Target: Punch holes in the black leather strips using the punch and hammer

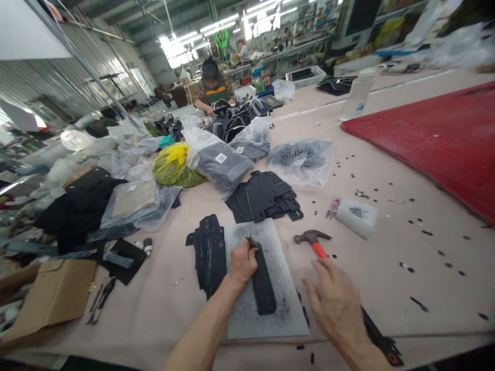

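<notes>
My left hand (243,264) is closed around a short metal punch (252,242), standing at the upper end of a dark strip (264,283). Its lower end is hidden by my fingers. The strip lies on a pale, black-speckled board (286,296). To the right of the board, my right hand (334,296) is over the handle of a claw hammer (315,241), thumb apart and fingers loosely extended, slightly blurred. The hammer lies on the table, its red and black handle partly covered by the hand. A stack of dark strips (210,255) lies left of the board.
More dark cut pieces (263,196) lie behind the board. Pink-handled snippers (332,207) touch a wrapped white roll (356,217). Small black discs dot the right side, near a red board (433,139). Plastic-bagged goods (220,157) and a cardboard box (58,293) stand left. Another person (214,87) works across the table.
</notes>
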Motion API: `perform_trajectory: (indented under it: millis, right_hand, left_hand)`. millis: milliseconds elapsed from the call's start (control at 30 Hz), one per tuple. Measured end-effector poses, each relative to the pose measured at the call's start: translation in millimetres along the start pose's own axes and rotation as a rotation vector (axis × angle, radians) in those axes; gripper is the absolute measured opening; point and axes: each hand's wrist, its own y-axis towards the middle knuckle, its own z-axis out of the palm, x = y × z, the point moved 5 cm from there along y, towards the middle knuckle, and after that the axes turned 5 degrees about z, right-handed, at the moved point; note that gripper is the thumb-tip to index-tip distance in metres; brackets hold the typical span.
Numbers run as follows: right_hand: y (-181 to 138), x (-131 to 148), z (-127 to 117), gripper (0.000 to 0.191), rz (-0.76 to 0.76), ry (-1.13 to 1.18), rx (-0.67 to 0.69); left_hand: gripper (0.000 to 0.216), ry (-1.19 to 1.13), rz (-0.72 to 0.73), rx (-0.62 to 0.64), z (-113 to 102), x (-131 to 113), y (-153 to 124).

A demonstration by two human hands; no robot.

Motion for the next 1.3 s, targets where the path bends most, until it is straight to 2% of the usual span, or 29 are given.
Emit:
perform_trajectory:
  millis: [100, 200, 267, 333, 367, 433, 500, 533, 633, 700, 767, 833, 933, 1067, 1100, 1233, 1300]
  right_hand:
    - [3.6, -65.3, 3.9, 0.036, 0.17, -0.123, 0.209]
    - [-3.8, -93.2, 13.0, 0.021, 0.322, 0.054, 0.415]
    - [-11.3, -88.8, 20.1, 0.017, 0.487, 0.344, 0.598]
    - [-16.5, -68.7, 22.9, 0.022, 0.675, 0.695, 0.769]
    - [-15.9, -55.3, 20.3, 0.025, 0.748, 0.84, 0.814]
    - [-6.0, -29.3, 5.8, 0.031, 0.805, 0.957, 0.794]
    - [13.0, -5.9, -20.7, 0.036, 0.723, 0.884, 0.677]
    - [24.8, 5.7, -38.0, 0.038, 0.626, 0.816, 0.592]
    - [56.3, 40.0, -94.7, 0.039, 0.201, 0.567, 0.269]
    - [65.1, 58.2, -120.6, 0.036, -0.071, 0.387, 0.102]
    - [66.0, 69.7, -129.0, 0.034, -0.276, 0.213, 0.063]
    - [64.4, 75.6, -129.0, 0.033, -0.41, 0.08, 0.092]
    - [65.0, 80.6, -137.1, 0.032, -0.451, 0.044, 0.049]
    - [66.7, 83.7, -152.8, 0.029, -0.371, 0.195, -0.159]
    - [66.3, 84.7, -150.9, 0.029, -0.388, 0.195, -0.149]
    - [67.6, 86.7, -139.4, 0.028, -0.477, 0.079, 0.065]
    - [71.8, 85.8, -149.1, 0.028, -0.407, 0.14, 0.014]
  left_hand:
    - [0.015, 0.011, 0.013, 0.005, -0.7, -2.5, 0.1]
    - [0.012, 0.028, 0.011, 0.006, -2.6, -5.1, 0.1]
    - [0.011, 0.03, 0.005, 0.004, -4.2, -6.2, -0.5]
    - [0.012, 0.015, 0.006, 0.003, -5.3, -6.8, -1.4]
    - [0.013, 0.006, 0.008, 0.001, -5.7, -7.0, -1.9]
    - [0.014, -0.007, 0.012, -0.007, -6.0, -6.7, -2.5]
    - [0.015, -0.011, 0.018, -0.016, -6.0, -6.1, -2.6]
    - [0.014, -0.011, 0.021, -0.017, -5.8, -5.8, -2.7]
    - [0.013, -0.005, 0.026, -0.01, -5.1, -5.1, -2.8]
    - [0.012, 0.002, 0.015, -0.007, -5.1, -4.4, -3.1]
    - [0.012, 0.003, 0.007, -0.01, -5.3, -4.1, -3.4]
    - [0.013, 0.0, 0.009, -0.009, -5.1, -4.2, -3.6]
    - [0.013, 0.001, 0.017, -0.007, -4.7, -4.5, -3.3]
    - [0.012, 0.004, 0.02, -0.009, -5.0, -4.9, -2.5]
    - [0.012, 0.004, 0.024, -0.008, -5.1, -5.1, -2.5]
    - [0.013, 0.014, 0.027, -0.008, -5.2, -4.7, -2.8]
    - [0.012, 0.018, 0.028, -0.006, -4.8, -4.4, -3.0]
